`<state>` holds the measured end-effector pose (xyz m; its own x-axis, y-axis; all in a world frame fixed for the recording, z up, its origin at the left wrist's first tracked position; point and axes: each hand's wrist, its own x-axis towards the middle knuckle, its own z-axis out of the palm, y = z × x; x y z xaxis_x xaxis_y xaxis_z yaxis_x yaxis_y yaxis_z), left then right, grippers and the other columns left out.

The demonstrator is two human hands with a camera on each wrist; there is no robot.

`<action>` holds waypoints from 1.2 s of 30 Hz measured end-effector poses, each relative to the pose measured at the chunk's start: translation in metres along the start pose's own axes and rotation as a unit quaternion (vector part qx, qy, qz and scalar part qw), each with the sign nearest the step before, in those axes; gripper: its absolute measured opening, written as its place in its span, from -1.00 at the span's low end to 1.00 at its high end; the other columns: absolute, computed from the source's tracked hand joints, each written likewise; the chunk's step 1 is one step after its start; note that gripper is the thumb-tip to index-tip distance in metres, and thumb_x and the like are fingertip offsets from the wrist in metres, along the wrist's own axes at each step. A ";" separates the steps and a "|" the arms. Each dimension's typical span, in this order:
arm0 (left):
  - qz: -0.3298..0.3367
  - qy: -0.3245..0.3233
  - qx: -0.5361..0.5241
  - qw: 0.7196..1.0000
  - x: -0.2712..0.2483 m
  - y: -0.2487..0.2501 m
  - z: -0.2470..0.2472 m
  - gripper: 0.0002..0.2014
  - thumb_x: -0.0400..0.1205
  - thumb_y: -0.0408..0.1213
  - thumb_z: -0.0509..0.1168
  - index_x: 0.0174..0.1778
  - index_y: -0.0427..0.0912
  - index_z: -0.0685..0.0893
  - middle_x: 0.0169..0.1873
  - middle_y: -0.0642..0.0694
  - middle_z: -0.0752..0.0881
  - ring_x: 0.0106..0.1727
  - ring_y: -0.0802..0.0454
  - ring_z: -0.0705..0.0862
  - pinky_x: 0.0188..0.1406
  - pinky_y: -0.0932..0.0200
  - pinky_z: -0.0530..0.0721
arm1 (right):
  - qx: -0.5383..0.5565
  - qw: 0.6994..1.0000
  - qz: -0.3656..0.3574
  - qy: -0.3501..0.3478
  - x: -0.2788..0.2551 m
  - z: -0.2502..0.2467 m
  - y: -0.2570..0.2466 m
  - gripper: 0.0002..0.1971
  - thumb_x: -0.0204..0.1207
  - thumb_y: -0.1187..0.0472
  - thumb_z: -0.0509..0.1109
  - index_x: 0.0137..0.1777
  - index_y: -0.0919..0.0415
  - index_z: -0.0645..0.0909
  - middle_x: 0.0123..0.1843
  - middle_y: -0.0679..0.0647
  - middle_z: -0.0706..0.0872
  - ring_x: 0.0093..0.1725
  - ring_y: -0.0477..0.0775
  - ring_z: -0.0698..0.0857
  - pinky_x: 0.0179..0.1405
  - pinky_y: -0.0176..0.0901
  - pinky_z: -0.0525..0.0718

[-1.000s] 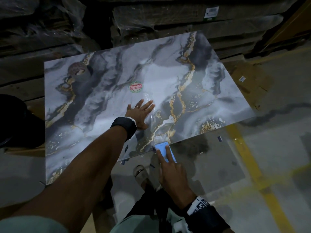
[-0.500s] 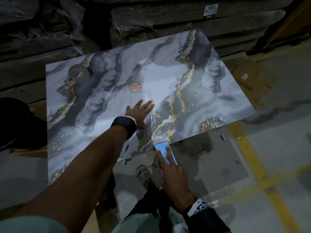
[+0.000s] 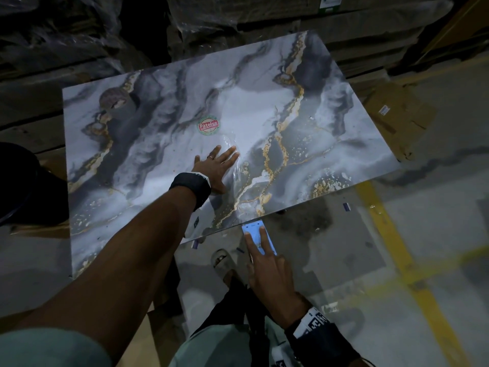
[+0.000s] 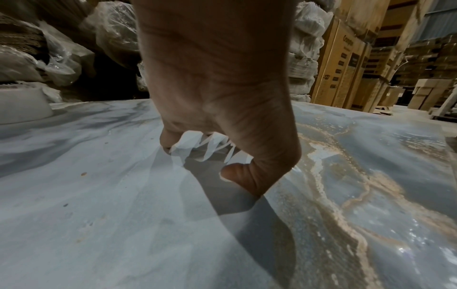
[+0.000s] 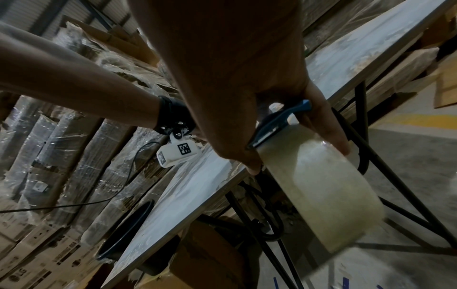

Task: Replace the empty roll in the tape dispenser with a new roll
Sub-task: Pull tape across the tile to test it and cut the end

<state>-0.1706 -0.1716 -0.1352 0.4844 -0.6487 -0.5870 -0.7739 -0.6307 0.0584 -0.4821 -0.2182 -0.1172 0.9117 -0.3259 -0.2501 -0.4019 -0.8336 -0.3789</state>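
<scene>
My left hand (image 3: pixel 219 165) lies flat on the marble-patterned table (image 3: pixel 158 128), fingers straight, and presses down the end of a clear tape strip (image 3: pixel 235 172). The left wrist view shows crinkled tape (image 4: pixel 197 148) under the fingers (image 4: pixel 170 138). The strip runs back to the table's near edge. There my right hand (image 3: pixel 267 263) grips the blue tape dispenser (image 3: pixel 258 234), with two fingers stretched along its top. In the right wrist view the dispenser (image 5: pixel 279 119) carries a full clear tape roll (image 5: pixel 321 185), held just below the table edge (image 5: pixel 197 185).
A round red and green sticker (image 3: pixel 208 126) sits on the table beyond my left hand. Wrapped bundles and cardboard boxes (image 3: pixel 291 11) are stacked behind the table. A flattened carton (image 3: pixel 397 115) lies on the floor at right, near yellow floor lines (image 3: pixel 391 247). Black folding legs (image 5: pixel 358 109) stand under the table.
</scene>
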 end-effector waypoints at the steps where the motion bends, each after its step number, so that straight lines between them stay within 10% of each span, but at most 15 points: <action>1: 0.000 0.001 0.003 1.000 0.000 0.000 -0.001 0.22 0.48 -0.03 0.53 0.79 0.17 -0.32 0.77 0.18 -0.39 0.81 -0.17 -0.30 0.55 -0.70 0.15 | 0.007 1.000 0.006 -0.014 -0.002 0.000 0.001 -0.13 0.27 0.13 0.67 0.64 -0.07 0.51 0.73 0.22 0.41 -0.56 0.17 0.70 -0.58 -0.16 0.60; 18: -0.009 -0.010 -0.009 1.000 -0.001 0.008 -0.006 0.17 0.50 -0.01 0.49 0.80 0.15 -0.28 0.78 0.18 -0.35 0.82 -0.19 -0.25 0.56 -0.70 0.21 | -0.036 0.998 -0.007 -0.059 0.006 0.000 0.006 -0.17 0.15 0.13 0.70 0.53 -0.02 0.65 0.57 0.32 0.61 -0.56 0.23 0.70 -0.56 -0.20 0.61; 24: -0.002 -0.010 -0.005 1.000 -0.001 0.006 -0.006 0.17 0.50 0.06 0.48 0.80 0.13 -0.27 0.78 0.17 -0.35 0.82 -0.20 -0.25 0.53 -0.72 0.23 | -0.044 0.983 0.033 -0.173 0.022 -0.025 -0.012 -0.30 0.74 0.22 0.20 0.83 0.02 0.04 0.85 0.31 -0.12 0.33 0.39 0.71 0.28 0.05 0.63; 36: -0.001 -0.001 -0.010 1.000 -0.001 0.008 -0.001 0.14 0.53 0.14 0.43 0.80 0.09 -0.28 0.78 0.16 -0.37 0.82 -0.22 -0.25 0.53 -0.72 0.20 | -0.076 0.976 0.040 -0.199 0.032 -0.035 -0.026 -0.27 0.71 0.20 0.27 0.82 0.11 0.04 0.84 0.36 -0.09 0.45 0.42 0.63 0.35 0.10 0.60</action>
<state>-0.1771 -0.1766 -0.1328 0.4847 -0.6472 -0.5883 -0.7645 -0.6403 0.0745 -0.4394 -0.2227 -0.0847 0.7606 -0.2190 -0.6112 -0.4259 -0.8788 -0.2152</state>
